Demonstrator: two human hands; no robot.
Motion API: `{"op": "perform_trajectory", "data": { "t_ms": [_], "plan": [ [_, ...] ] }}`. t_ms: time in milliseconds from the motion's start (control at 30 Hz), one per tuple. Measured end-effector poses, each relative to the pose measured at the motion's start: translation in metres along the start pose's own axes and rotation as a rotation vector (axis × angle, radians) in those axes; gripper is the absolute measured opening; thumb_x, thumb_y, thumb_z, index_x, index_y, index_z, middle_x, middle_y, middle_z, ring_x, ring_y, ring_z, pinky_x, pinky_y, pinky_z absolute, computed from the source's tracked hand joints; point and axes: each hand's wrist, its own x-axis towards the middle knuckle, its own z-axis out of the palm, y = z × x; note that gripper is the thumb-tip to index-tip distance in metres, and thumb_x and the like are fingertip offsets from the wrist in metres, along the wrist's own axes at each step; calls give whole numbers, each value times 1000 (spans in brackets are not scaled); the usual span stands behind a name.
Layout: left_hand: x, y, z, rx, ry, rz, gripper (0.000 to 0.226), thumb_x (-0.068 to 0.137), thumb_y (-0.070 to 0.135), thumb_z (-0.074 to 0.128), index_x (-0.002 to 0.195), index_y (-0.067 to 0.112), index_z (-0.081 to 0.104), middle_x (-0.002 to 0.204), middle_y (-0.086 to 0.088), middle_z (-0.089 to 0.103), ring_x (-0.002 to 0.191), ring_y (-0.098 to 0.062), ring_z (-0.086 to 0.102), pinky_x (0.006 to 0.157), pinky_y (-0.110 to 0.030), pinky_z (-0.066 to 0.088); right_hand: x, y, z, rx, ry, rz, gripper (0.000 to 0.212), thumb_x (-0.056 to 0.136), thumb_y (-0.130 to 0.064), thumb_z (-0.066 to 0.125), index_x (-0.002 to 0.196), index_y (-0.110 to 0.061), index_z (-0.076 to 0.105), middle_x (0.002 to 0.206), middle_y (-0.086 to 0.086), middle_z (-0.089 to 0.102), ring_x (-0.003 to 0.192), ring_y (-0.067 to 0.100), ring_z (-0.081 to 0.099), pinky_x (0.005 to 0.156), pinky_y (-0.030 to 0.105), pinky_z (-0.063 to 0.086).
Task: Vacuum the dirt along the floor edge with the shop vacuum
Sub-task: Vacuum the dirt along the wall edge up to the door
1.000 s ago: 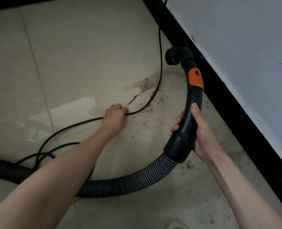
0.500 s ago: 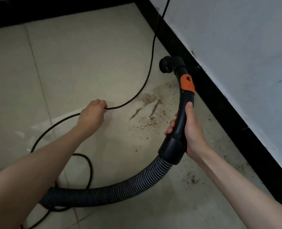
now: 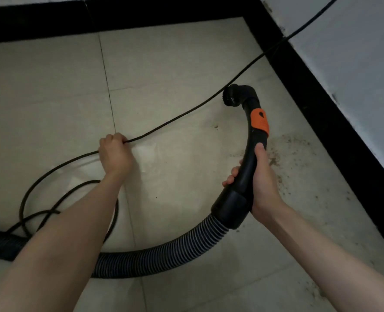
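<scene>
Left hand (image 3: 115, 154) fisted round the thin black power cord (image 3: 186, 112), which runs up right to the wall; cord loops (image 3: 28, 199) on the tiled floor (image 3: 164, 64) lower left, ribbed hose (image 3: 164, 253) curving across, right hand (image 3: 262, 183) wrapped round the curved black hose handle (image 3: 251, 152) with orange collar (image 3: 259, 119), nozzle (image 3: 230, 97) held off the floor, dirt (image 3: 283, 152) just right of it beside the black baseboard (image 3: 321, 113)

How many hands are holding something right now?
2. The left hand grips the black cord over the floor tiles; the right hand grips the vacuum handle near the wall's black baseboard.
</scene>
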Motion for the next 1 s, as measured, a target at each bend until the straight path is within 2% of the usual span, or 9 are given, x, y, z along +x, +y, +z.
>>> {"op": "perform_trajectory", "data": {
  "t_ms": [233, 333, 400, 500, 633, 1000],
  "plan": [
    [16, -6, 9, 43, 76, 46, 25, 93, 8, 48, 110, 4, 65, 111, -23, 57, 107, -39, 47, 84, -44, 36, 2, 6, 4, -93, 57, -35, 44, 96, -53, 43, 87, -10, 46, 53, 6, 52, 40, 19, 50, 48, 30, 50],
    [23, -1, 7, -44, 149, -13, 26, 95, 11, 48, 116, 9, 63, 115, -20, 55, 111, -37, 45, 87, -42, 35, 1, 8, 12, -243, 37, -91, 42, 98, -49, 43, 89, -7, 48, 51, 6, 54, 40, 21, 53, 51, 35, 52],
    [29, -2, 5, -85, 175, -64, 23, 95, 12, 49, 113, 9, 63, 115, -19, 54, 111, -35, 45, 86, -42, 36, 0, 7, 23, -353, -6, -105, 42, 99, -46, 44, 87, -6, 48, 50, 7, 54, 39, 22, 54, 50, 36, 51],
    [33, -6, 4, -119, 181, -159, 20, 94, 14, 50, 108, 9, 64, 116, -17, 52, 111, -33, 45, 84, -42, 38, 0, 4, 40, -564, -75, -137, 42, 99, -44, 44, 87, -4, 48, 53, 9, 56, 39, 22, 56, 42, 28, 49],
    [26, -12, 8, -120, 145, -202, 20, 94, 13, 50, 107, 8, 64, 116, -18, 52, 111, -34, 45, 84, -41, 38, 2, -3, 52, -827, -98, -195, 38, 98, -48, 44, 85, -12, 47, 58, 9, 61, 43, 21, 62, 51, 31, 51],
    [24, 1, 13, -6, 93, -203, 23, 92, 13, 49, 108, 11, 65, 114, -16, 56, 112, -34, 45, 91, -42, 30, -23, -19, 20, -922, 54, -222, 42, 96, -46, 46, 85, -6, 52, 54, 9, 61, 42, 22, 62, 48, 32, 53]
  ]
}}
